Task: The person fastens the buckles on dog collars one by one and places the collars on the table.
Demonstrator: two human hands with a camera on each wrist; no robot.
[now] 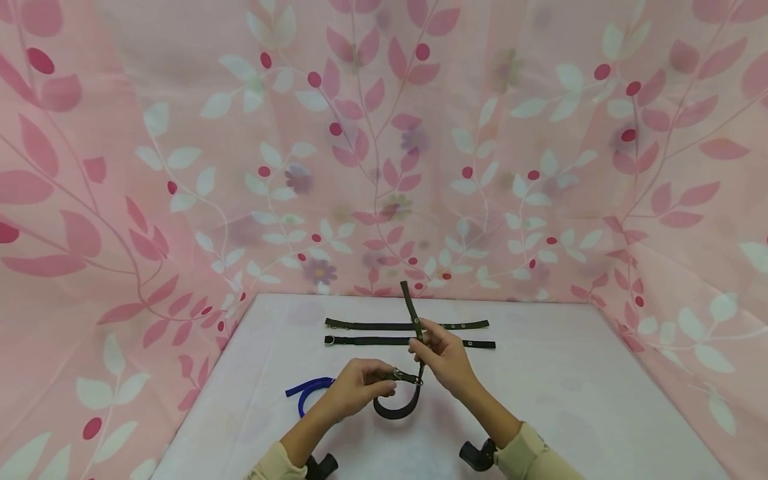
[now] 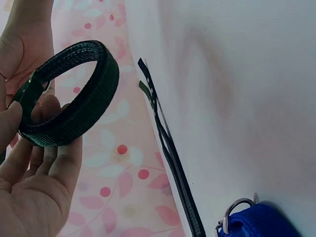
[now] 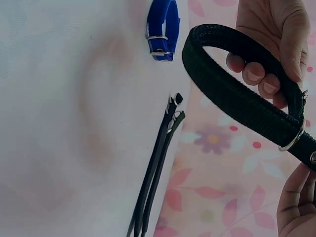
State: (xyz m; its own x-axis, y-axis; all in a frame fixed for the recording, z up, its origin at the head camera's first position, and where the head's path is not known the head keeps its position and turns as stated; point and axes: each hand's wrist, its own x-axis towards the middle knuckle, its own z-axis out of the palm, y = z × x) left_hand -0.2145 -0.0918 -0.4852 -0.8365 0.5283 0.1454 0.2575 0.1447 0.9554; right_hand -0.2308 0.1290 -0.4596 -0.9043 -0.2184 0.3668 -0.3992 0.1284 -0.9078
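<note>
A dark green collar (image 1: 396,415) hangs between both hands above the table, bent into a loop. With thumb and fingers, the left hand (image 1: 357,388) pinches it beside the metal buckle. The right hand (image 1: 447,360) grips its free strap end, which has eyelets and points upward past the fingers. In the right wrist view, the strap of this collar (image 3: 212,81) passes through a metal ring (image 3: 292,140). A blue collar (image 3: 173,24), coiled and buckled, lies on the table near the left forearm, which partly hides it in the head view.
Two dark collars, one upper (image 1: 372,327) and one lower (image 1: 372,341), lie straight and side by side toward the back of the white table (image 1: 570,387). Pink leaf-patterned cloth (image 1: 384,167) hangs behind and at the sides. Black mounts (image 1: 477,457) sit at the wrists.
</note>
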